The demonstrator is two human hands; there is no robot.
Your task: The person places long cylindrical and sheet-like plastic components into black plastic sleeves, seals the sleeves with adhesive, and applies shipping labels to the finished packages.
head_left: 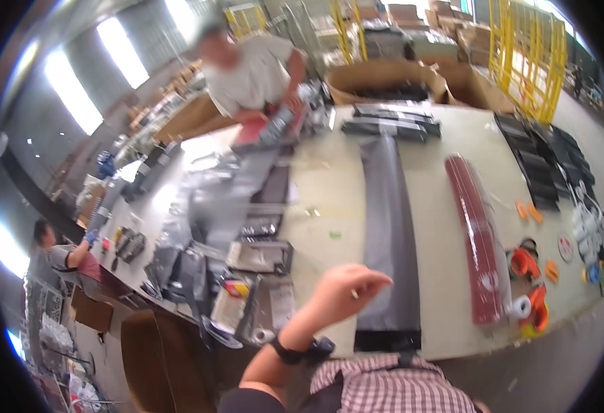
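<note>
My left hand (347, 289) reaches in over the near part of the table, a dark watch band (289, 352) around its wrist. Its fingers are curled and pressed together; whatever they may hold is too small to make out. Just beside and partly beneath it lies a long grey sheet (389, 234), flat and running away from me, with a black strip (386, 341) at its near end. To the right is a dark red roll (477, 248) in clear plastic wrap. My right hand is out of the picture.
Orange tape dispensers (536, 310) stand at the table's right edge. Black folded pieces (533, 158) lie far right, more wrapped black pieces (391, 124) at the back. Grey trays (261, 257) and plastic film clutter the left. A person (254, 76) works across the table, another (61, 255) at far left.
</note>
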